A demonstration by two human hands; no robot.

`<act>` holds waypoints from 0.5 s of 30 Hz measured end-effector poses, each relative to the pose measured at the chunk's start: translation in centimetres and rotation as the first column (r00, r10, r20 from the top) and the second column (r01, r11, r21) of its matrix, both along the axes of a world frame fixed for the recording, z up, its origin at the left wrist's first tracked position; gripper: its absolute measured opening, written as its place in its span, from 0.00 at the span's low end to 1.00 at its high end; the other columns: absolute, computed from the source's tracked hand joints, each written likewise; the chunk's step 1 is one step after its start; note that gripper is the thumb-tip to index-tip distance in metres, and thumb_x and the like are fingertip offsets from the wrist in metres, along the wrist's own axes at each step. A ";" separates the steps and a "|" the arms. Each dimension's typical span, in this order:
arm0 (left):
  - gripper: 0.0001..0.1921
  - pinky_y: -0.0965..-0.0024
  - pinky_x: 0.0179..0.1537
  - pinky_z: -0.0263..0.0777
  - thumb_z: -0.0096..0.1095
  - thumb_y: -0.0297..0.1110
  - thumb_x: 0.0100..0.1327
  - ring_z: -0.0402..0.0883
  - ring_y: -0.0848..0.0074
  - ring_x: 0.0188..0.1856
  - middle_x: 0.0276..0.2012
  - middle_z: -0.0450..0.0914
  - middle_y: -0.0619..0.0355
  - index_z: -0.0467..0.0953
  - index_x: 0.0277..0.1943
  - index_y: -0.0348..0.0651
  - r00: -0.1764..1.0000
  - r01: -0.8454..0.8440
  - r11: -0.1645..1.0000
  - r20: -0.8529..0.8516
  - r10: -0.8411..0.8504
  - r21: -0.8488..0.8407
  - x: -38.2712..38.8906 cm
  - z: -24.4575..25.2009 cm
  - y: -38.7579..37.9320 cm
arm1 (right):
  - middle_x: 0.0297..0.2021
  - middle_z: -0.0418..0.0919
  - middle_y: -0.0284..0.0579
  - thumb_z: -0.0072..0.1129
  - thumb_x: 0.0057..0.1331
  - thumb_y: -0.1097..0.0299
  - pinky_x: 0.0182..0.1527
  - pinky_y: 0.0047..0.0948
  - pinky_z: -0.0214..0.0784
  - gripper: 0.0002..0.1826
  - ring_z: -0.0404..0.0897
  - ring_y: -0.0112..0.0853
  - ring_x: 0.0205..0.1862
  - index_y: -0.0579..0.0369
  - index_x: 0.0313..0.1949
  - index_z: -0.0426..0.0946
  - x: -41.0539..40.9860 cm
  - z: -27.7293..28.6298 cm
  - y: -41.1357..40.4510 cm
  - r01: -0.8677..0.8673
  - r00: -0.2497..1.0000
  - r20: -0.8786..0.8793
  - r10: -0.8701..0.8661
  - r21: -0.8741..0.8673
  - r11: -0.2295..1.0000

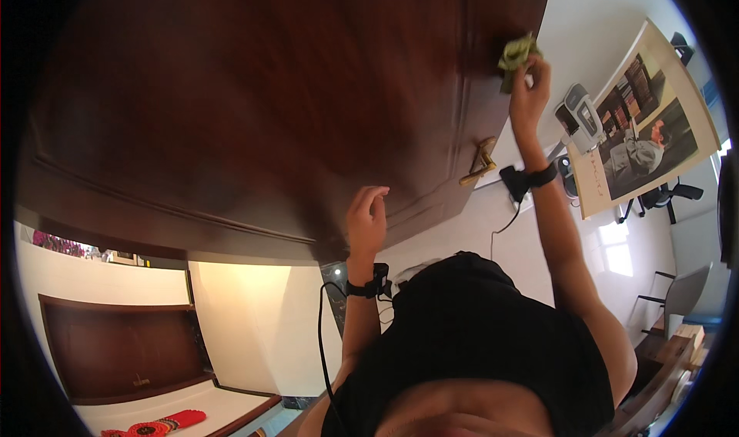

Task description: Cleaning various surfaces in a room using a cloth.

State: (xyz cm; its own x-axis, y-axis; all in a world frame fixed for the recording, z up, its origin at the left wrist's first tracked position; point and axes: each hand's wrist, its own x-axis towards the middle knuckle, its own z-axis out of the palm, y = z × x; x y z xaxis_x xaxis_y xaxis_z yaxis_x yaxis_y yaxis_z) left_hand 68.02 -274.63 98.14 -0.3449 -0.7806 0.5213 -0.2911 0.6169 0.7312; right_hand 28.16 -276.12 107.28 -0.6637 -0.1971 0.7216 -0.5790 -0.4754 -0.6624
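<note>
A dark brown wooden door (323,102) with moulded panels fills most of the upper view. My right hand (534,91) pinches a crumpled green cloth (517,56) against the door's surface, near its free edge. Below that hand, a brass lever handle (480,163) sticks out from the door. My left hand (368,220) is raised in front of the door's lower part, fingers loosely bent and nothing visible in it. Whether its fingertips touch the wood I cannot tell. Both wrists wear black straps with small devices and cables.
Right of the door stand a large framed picture (641,131), a grey-and-white device (579,117) and a grey chair (684,295). Wooden furniture (664,373) is at lower right. Across the passage at left are another brown door (124,350) and a red hanging ornament (156,425).
</note>
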 end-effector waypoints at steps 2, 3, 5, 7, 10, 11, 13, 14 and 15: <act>0.09 0.63 0.51 0.84 0.62 0.20 0.80 0.92 0.58 0.50 0.48 0.91 0.49 0.88 0.53 0.38 0.999 -0.044 0.997 0.015 0.044 0.056 -0.5 -0.8 0.7 | 0.51 0.80 0.38 0.64 0.79 0.78 0.51 0.29 0.81 0.13 0.79 0.25 0.51 0.57 0.59 0.77 0.2 -7.9 0.6 0.008 0.997 0.076 -0.017 0.115 0.993; 0.09 0.63 0.51 0.84 0.62 0.20 0.80 0.92 0.58 0.50 0.48 0.91 0.49 0.88 0.53 0.38 0.999 -0.047 0.996 0.017 0.046 0.079 -0.5 -1.0 1.1 | 0.50 0.79 0.38 0.63 0.77 0.78 0.51 0.28 0.81 0.13 0.78 0.25 0.51 0.57 0.58 0.76 0.9 -11.8 1.5 0.002 0.996 0.086 -0.020 0.205 0.979; 0.09 0.62 0.51 0.84 0.61 0.20 0.80 0.93 0.57 0.51 0.48 0.92 0.49 0.88 0.52 0.39 0.997 -0.076 0.997 0.007 0.076 0.030 -0.4 -1.0 0.9 | 0.47 0.76 0.38 0.62 0.75 0.80 0.51 0.29 0.79 0.13 0.79 0.27 0.50 0.56 0.56 0.75 3.3 -15.4 2.1 -0.105 0.990 0.126 0.068 0.312 0.944; 0.09 0.62 0.51 0.84 0.61 0.20 0.80 0.93 0.57 0.51 0.49 0.92 0.50 0.88 0.52 0.39 0.997 -0.081 0.995 -0.001 0.081 0.060 -0.6 -1.8 0.2 | 0.39 0.74 0.39 0.63 0.72 0.82 0.46 0.31 0.74 0.09 0.77 0.30 0.45 0.59 0.48 0.77 0.7 -14.3 1.1 -0.003 1.000 0.006 0.001 0.269 0.963; 0.09 0.62 0.53 0.84 0.61 0.21 0.81 0.93 0.57 0.51 0.49 0.92 0.50 0.88 0.52 0.39 0.996 -0.090 0.996 0.024 0.090 0.001 -0.3 -2.2 -0.2 | 0.38 0.74 0.39 0.61 0.71 0.83 0.42 0.31 0.72 0.05 0.74 0.30 0.40 0.59 0.44 0.79 -2.2 -5.6 0.2 0.164 0.974 -0.172 -0.147 0.089 0.983; 0.09 0.62 0.53 0.84 0.61 0.21 0.81 0.93 0.57 0.51 0.49 0.92 0.50 0.88 0.52 0.39 0.995 -0.096 0.995 0.026 0.095 0.017 -0.3 -2.1 -0.2 | 0.39 0.74 0.38 0.61 0.72 0.82 0.42 0.29 0.70 0.05 0.73 0.29 0.40 0.58 0.44 0.80 -1.9 -2.6 0.3 0.100 0.989 -0.111 -0.094 0.045 0.994; 0.09 0.62 0.53 0.84 0.60 0.21 0.81 0.93 0.56 0.51 0.49 0.91 0.50 0.88 0.52 0.39 0.995 -0.094 0.994 -0.013 0.095 0.053 -0.4 -1.8 -0.4 | 0.40 0.75 0.39 0.61 0.71 0.82 0.42 0.31 0.71 0.06 0.75 0.30 0.41 0.58 0.45 0.81 -2.3 -0.4 0.0 0.090 0.986 -0.146 -0.086 0.024 0.996; 0.09 0.63 0.54 0.84 0.60 0.21 0.82 0.93 0.57 0.51 0.48 0.91 0.50 0.88 0.52 0.39 0.994 -0.105 0.993 -0.019 0.106 0.052 0.0 -2.3 -0.7 | 0.40 0.76 0.41 0.61 0.70 0.83 0.44 0.34 0.73 0.07 0.77 0.34 0.42 0.58 0.44 0.81 -1.1 -0.9 -0.3 0.173 0.971 -0.176 -0.164 0.038 0.984; 0.09 0.63 0.54 0.84 0.60 0.21 0.82 0.93 0.57 0.51 0.48 0.91 0.50 0.88 0.52 0.39 0.993 -0.115 0.991 -0.023 0.117 0.064 0.3 -2.5 -1.1 | 0.40 0.77 0.43 0.61 0.68 0.84 0.47 0.37 0.74 0.08 0.78 0.38 0.42 0.58 0.44 0.82 0.3 -1.5 -0.5 0.258 0.947 -0.210 -0.243 0.044 0.965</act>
